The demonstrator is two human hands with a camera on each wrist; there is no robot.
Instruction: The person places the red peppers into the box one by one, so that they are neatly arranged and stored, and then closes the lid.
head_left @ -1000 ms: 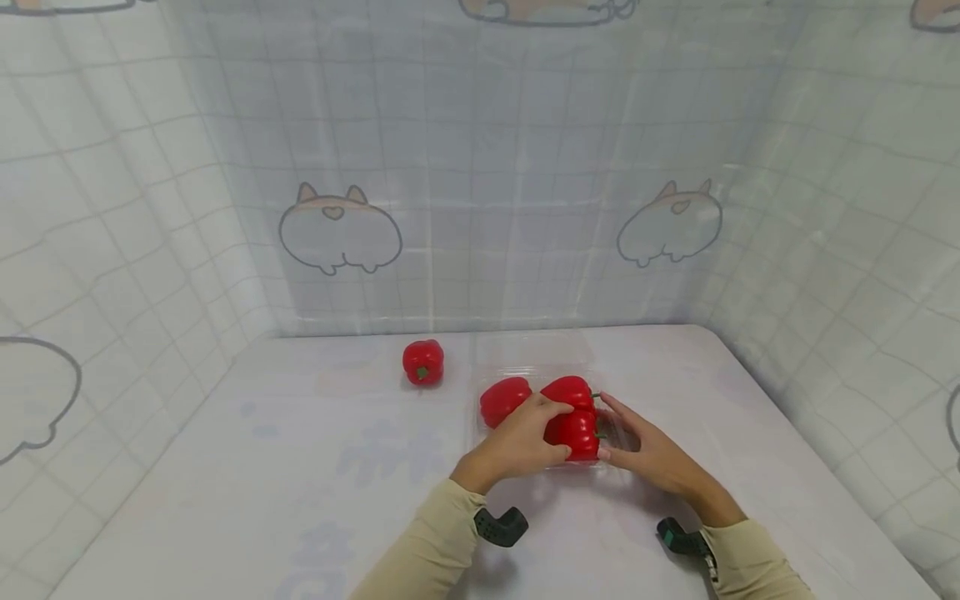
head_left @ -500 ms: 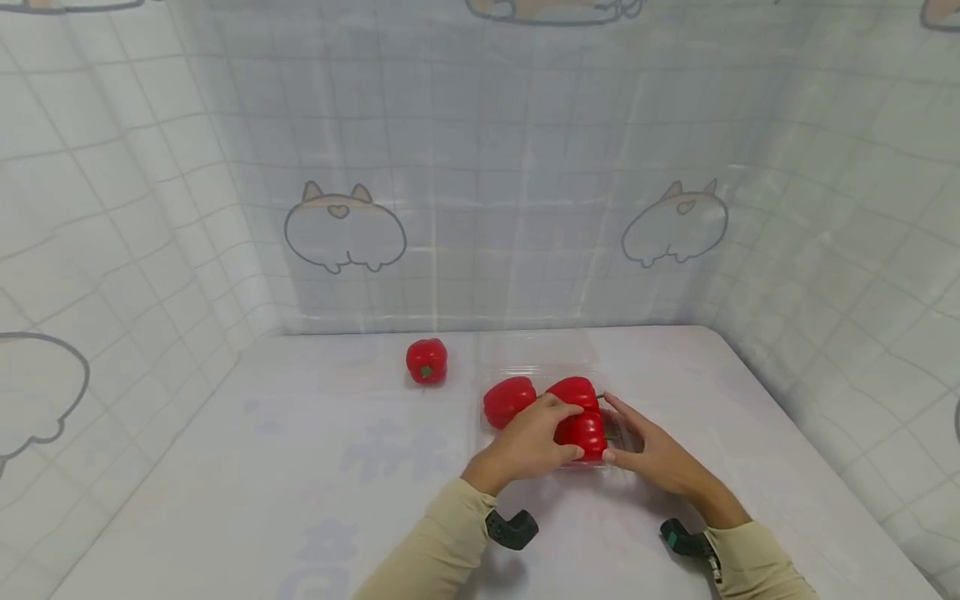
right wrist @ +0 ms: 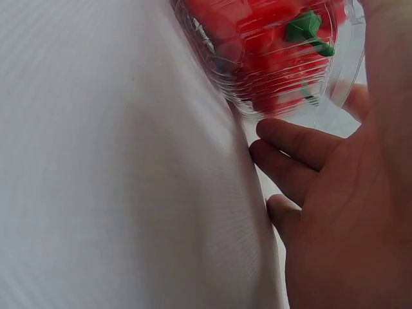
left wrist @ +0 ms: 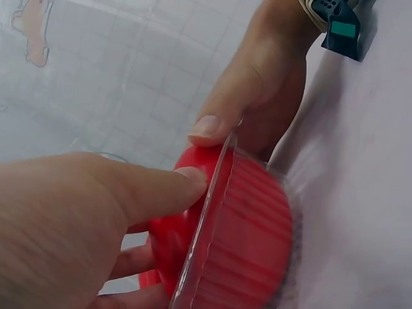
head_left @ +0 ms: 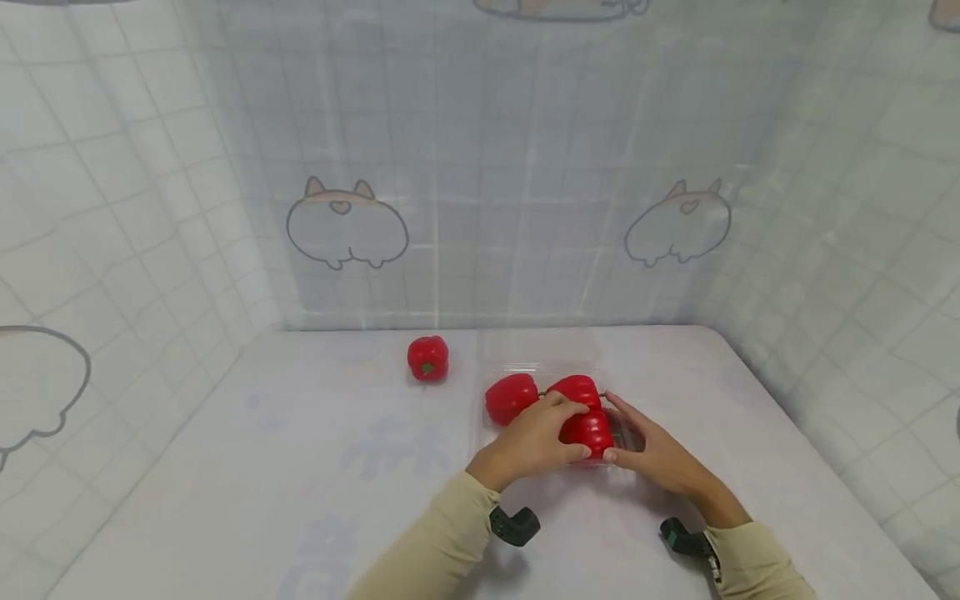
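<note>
A clear plastic container point(head_left: 480, 437) on the table holds three red bell peppers, one at left, one at back right and one at front right. My left hand point(head_left: 531, 442) grips the front right bell pepper point(head_left: 588, 432), fingers over its top and thumb at its near side. In the left wrist view that pepper point(left wrist: 174, 238) bulges above the container's rim. My right hand point(head_left: 660, 458) holds the container's right end, thumb at the rim near the front corner. In the right wrist view its other fingers point(right wrist: 296, 151) lie beside the ribbed wall, below green stems point(right wrist: 302, 29).
Another red bell pepper point(head_left: 428, 358) stands alone on the white table point(head_left: 262, 483), left of the container. Behind the container its clear lid point(head_left: 540, 343) lies folded back. Sheeting with a grid pattern point(head_left: 480, 183) encloses the table at the back and sides.
My left hand has shifted slightly right with the front right pepper, closer to my right thumb. My right hand stays about where it was at the container's end. The head view has drifted a little.
</note>
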